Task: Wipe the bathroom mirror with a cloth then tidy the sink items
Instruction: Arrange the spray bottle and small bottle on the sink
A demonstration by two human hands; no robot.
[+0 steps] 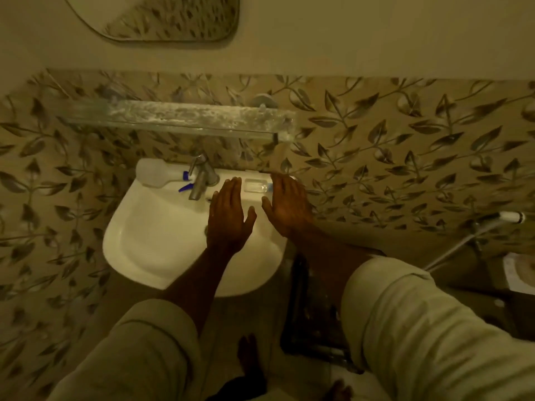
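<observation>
A white sink (150, 244) hangs on the leaf-patterned wall, with a steel tap (201, 178) at its back rim. A white spray bottle (155, 175) with a blue trigger lies on the rim left of the tap. A small clear bottle (256, 186) lies on the rim right of the tap. My left hand (228, 215) is flat and open over the basin, just left of the clear bottle. My right hand (286, 206) is open over the sink's right edge, just right of that bottle. Neither hand holds anything. The mirror (173, 18) shows at the top. No cloth is visible.
A dusty glass shelf (185, 117) juts out above the sink. A hand shower with hose (492, 224) hangs on the wall to the right. A dark stand (312, 314) sits on the floor below the sink's right side. My bare feet show at the bottom.
</observation>
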